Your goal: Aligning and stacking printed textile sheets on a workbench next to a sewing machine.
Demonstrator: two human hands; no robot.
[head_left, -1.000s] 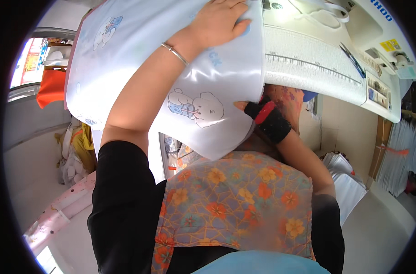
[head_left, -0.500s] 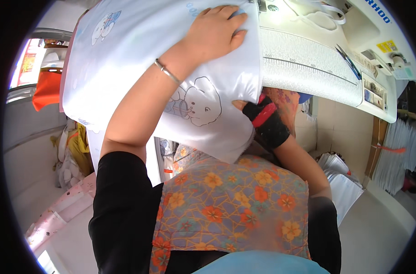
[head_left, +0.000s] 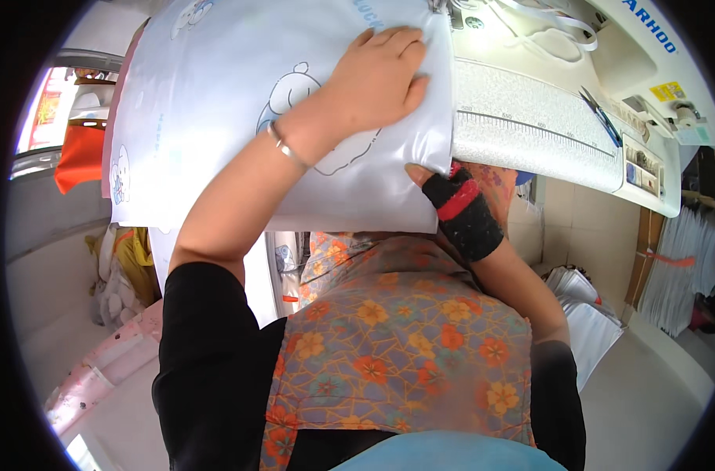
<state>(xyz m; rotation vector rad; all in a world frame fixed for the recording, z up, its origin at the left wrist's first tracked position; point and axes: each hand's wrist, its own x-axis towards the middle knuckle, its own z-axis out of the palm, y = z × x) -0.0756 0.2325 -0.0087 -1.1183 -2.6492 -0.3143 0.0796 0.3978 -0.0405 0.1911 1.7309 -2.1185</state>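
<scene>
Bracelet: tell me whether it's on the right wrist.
No, the bracelet circles the left wrist; the left hand rests on the fabric.

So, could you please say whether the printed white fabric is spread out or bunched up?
Mostly spread: the white fabric lies broad, nearly flat under the left hand, with light creases near the right hand.

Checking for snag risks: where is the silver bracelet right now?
In the head view, left of centre, the silver bracelet circles the wrist, just behind the left hand resting on white cloth.
</scene>
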